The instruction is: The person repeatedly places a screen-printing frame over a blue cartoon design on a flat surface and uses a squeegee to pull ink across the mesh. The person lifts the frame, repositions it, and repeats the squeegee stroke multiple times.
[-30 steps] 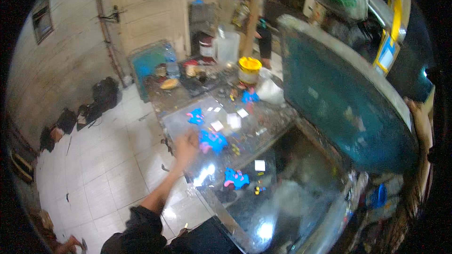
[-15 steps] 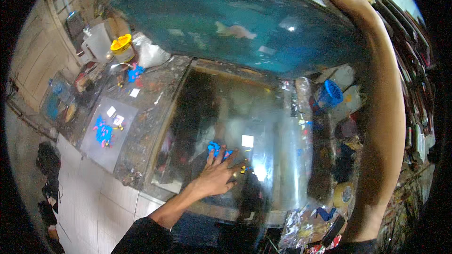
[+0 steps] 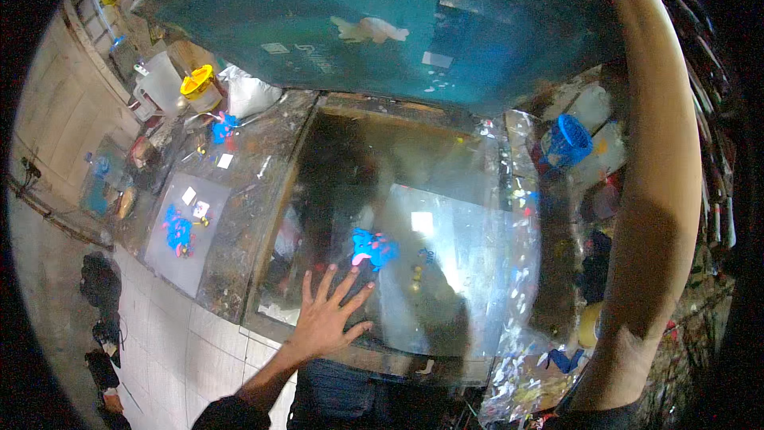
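My left hand (image 3: 328, 314) lies with fingers spread on a glass panel (image 3: 342, 147) set in the worktop, holding nothing. Just beyond its fingertips is a flat blue and pink printed shape (image 3: 374, 249). A small white square (image 3: 422, 223) and faint yellowish marks (image 3: 416, 277) lie to its right. Past the glass stands a large tilted framed panel (image 3: 493, 40), dark teal, with a pale fish-like shape (image 3: 370, 29) on it. My right arm (image 3: 656, 167) stretches up along the right side to that panel's top; the hand itself is beyond the picture's edge.
On the left, a clear sheet (image 3: 171, 263) carries blue and pink pieces. Behind it stand a yellow-lidded tub (image 3: 200, 89), a white bag (image 3: 251, 94) and a translucent jug (image 3: 161, 84). To the right are a blue basket (image 3: 567, 142) and a paint-spattered plastic strip (image 3: 517, 271).
My left hand has drawn back toward me off the blue and pink shape, its fingers spreading. The tilted panel appears higher in view, and my right hand has gone out past the top edge.
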Demonstrator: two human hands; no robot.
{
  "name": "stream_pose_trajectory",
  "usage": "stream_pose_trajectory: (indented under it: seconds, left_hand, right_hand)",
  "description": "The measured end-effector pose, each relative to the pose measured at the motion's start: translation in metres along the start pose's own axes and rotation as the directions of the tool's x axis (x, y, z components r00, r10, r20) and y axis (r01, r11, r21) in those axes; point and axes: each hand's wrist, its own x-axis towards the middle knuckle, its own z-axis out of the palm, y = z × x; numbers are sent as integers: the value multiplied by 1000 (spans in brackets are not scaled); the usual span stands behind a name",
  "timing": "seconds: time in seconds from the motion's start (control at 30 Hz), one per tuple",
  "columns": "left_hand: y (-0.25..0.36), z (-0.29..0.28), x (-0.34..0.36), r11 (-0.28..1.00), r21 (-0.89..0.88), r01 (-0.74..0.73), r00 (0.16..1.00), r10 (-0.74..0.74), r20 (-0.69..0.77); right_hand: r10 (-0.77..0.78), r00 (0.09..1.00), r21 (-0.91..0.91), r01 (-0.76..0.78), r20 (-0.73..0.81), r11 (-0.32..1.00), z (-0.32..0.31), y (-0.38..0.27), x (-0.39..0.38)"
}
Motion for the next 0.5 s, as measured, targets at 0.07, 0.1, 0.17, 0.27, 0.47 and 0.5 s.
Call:
stream_pose_trajectory:
  seconds: [0.07,0.1,0.17,0.27,0.47,0.5]
  left_hand:
    - [-19,-9,-1,987,58,-153,988,152,16]
    - [-22,-13,-1,985,14,-170,985,169,44]
    - [-22,-18,4,993,-2,-116,987,116,110]
    - [-20,-19,8,995,24,-94,986,90,141]
    - [-28,-13,5,994,-11,-110,983,110,145]
    - [-30,-15,4,993,-16,-115,983,116,141]
  right_hand:
    - [59,998,132,-61,21,989,-2,-1,-1]
    - [79,997,127,-81,20,989,-2,-2,3]
    - [76,997,140,-79,25,987,-2,-2,3]
    - [1,1000,154,-5,23,988,0,2,2]
    - [-37,999,33,37,12,999,2,6,14]
    - [-46,999,28,46,9,999,2,5,15]
